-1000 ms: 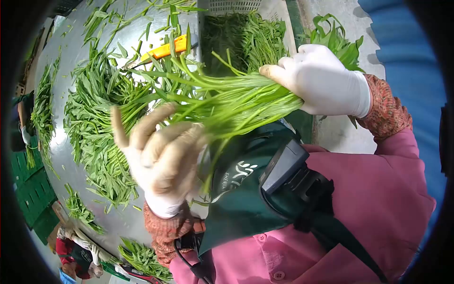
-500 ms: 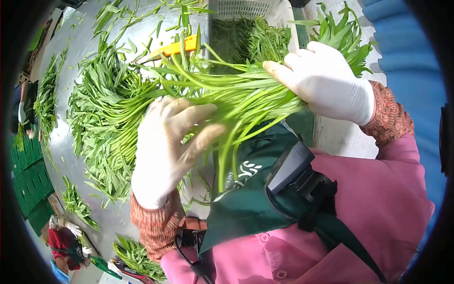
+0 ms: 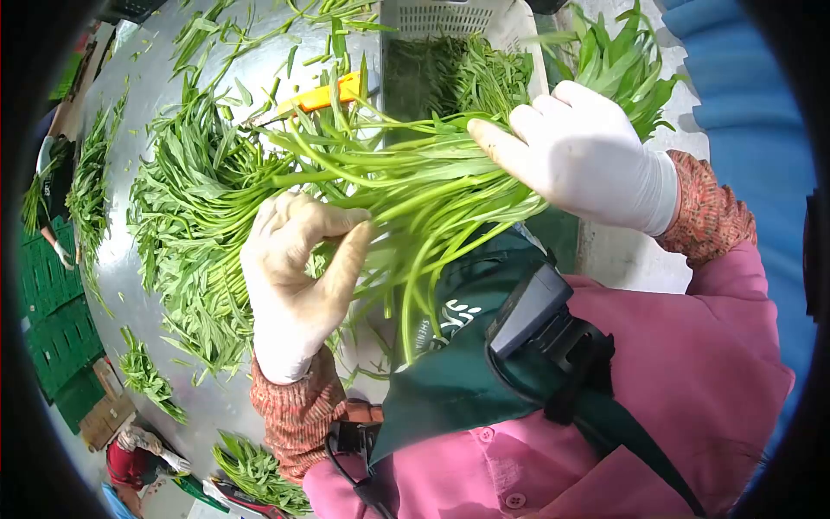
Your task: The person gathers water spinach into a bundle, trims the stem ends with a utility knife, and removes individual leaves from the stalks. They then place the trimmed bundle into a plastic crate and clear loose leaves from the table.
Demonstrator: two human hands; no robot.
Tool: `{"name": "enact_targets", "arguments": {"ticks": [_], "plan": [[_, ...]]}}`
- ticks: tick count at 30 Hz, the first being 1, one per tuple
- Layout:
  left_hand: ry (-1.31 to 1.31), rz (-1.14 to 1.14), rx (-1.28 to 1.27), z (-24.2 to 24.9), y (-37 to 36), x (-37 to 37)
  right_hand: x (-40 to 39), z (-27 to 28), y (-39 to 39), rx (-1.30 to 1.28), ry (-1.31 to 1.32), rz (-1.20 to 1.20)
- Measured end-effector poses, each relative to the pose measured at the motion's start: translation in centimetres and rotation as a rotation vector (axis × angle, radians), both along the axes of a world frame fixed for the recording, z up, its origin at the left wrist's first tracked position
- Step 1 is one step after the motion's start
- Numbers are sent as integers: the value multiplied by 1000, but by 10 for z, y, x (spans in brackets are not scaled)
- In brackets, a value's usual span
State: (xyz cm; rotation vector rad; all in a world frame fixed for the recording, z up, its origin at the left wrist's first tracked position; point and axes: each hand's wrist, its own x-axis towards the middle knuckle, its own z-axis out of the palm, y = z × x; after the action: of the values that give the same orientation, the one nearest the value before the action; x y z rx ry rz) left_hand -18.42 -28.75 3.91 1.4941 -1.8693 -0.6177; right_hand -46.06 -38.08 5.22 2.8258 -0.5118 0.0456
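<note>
— How are the two hands set?

— The right hand [image 3: 588,151], in a white glove, is curled over the leafy end of a bunch of greens [image 3: 415,186] and grips it, forefinger stretched along the stalks. The bunch lies across the view, just above the green apron [image 3: 450,363], its cut ends hanging down toward the apron's printed mark.

— And the other?

— The left hand [image 3: 298,277] is raised palm-up under the stalk end of the bunch, fingers bent, thumb and fingers closing on a few stalks (a loose pinch, not a fist).

— Where is all this relative to the bunch?

— Behind the bunch is a metal table [image 3: 233,69] strewn with a heap of loose greens [image 3: 194,233]; a yellow-handled knife [image 3: 320,95] lies on it beyond the bunch's stalks. A pale crate [image 3: 450,17] holding more greens sits past the bunch's middle.

— Anything changed from half a second back?

— The left hand was flatter then, fingers spread against the stalks; now they have curled in. A second ago it was blurred and wide open. The right hand has barely shifted.
</note>
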Motion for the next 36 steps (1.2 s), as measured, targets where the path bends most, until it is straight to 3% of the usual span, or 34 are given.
{"name": "enact_targets", "arguments": {"ticks": [4,8,9,11,13,15,17,21,24,28,33,34,36], "plan": [[124,60,-34,4,6,4,4,5,3,-125,-87,19],[296,295,-53,11,16,13,3,8,1,-181,-118,34],[290,424,-78,22,17,12,2,9,0,-181,-110,32],[152,441,-116,29,28,29,0,9,-1,-220,-98,37],[-130,219,-309,40,23,25,0,8,0,-235,-96,49],[-412,121,-316,53,10,5,5,7,-1,-232,-122,79],[-527,-36,-344,42,-10,-8,10,10,1,-236,-136,98],[-451,-160,-144,16,-20,-10,9,12,1,-232,-148,110],[-234,-91,-120,16,-17,-5,4,9,-2,-191,-140,98],[-414,126,-345,16,-16,10,0,7,-5,-173,-99,67],[-563,453,-338,15,-8,59,-13,16,-14,-228,-12,-16],[-610,475,-223,17,-3,70,-17,16,-16,-222,-16,-41],[-556,496,-254,17,-3,69,-21,17,-20,-250,-25,-62]]}}
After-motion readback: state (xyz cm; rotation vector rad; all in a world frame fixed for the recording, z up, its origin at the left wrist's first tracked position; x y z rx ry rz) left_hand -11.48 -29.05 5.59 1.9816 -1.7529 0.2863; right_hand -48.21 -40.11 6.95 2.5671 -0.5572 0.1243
